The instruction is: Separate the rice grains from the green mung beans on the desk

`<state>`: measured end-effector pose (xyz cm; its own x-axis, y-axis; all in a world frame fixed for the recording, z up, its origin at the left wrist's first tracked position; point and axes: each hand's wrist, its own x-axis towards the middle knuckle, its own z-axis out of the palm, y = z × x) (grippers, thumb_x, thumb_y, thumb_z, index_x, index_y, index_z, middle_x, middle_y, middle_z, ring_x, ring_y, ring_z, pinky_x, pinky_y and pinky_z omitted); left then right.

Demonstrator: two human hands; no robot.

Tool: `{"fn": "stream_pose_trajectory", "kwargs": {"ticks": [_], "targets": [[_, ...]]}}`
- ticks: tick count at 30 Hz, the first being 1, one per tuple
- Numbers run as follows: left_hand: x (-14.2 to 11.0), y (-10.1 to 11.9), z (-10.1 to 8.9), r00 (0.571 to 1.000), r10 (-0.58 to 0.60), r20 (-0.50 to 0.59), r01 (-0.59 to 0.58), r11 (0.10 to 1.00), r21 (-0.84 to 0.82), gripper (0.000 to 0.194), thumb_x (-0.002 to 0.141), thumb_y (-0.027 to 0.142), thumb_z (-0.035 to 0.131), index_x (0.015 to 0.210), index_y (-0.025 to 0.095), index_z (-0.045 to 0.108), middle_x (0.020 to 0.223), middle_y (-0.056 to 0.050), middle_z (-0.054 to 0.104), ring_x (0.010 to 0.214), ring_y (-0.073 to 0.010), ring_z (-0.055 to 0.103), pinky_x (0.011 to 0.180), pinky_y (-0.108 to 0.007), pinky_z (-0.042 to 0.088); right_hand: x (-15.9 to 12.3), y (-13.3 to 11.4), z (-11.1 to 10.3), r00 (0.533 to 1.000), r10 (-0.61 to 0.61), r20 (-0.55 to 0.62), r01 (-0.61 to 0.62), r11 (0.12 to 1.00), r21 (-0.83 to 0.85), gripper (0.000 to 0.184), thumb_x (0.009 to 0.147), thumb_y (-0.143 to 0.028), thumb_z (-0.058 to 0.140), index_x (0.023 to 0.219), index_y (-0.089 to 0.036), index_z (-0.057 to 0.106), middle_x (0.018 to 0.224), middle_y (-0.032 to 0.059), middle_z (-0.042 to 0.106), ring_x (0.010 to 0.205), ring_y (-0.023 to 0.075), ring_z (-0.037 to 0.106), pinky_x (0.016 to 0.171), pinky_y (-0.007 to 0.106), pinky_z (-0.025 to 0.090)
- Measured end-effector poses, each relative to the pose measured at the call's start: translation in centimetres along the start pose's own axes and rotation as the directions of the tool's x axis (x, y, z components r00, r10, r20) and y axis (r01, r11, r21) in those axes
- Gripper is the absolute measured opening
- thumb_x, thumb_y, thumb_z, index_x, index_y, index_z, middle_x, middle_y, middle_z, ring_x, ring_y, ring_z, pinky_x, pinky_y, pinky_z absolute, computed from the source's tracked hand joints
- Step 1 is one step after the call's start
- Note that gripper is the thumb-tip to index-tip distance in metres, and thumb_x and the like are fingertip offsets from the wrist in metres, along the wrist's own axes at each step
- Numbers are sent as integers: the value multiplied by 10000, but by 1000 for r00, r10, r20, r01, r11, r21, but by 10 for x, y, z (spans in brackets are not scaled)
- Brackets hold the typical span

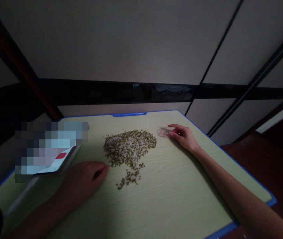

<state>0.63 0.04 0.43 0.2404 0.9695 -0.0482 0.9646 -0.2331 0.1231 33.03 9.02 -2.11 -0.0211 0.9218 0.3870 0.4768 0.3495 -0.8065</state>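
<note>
Pale tabletop, grain pile between hands

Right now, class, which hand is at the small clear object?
The right hand: its fingers are at the small clear object, right of the green and white grains. The left hand is nearer the lit screen.

Lit screen, pale panels

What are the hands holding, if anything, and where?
The right hand is at the right edge of a clear thing; I can't tell if it's gripped. Nothing shows in the left hand.
</note>
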Motion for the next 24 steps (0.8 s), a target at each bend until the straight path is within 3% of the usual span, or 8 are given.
{"fn": "stream_pose_trajectory", "kwargs": {"ticks": [24], "targets": [[2,0,-2,998,-24,56,21,998,55,436,817,401,242,588,188,546,646,-38,615,671,-187,571,593,-272,342,7,-1,6,982,-116,148,123,992,-36,335,737,-293,541,997,-90,596,640,32,592,552,129,494,555,267,408]]}}
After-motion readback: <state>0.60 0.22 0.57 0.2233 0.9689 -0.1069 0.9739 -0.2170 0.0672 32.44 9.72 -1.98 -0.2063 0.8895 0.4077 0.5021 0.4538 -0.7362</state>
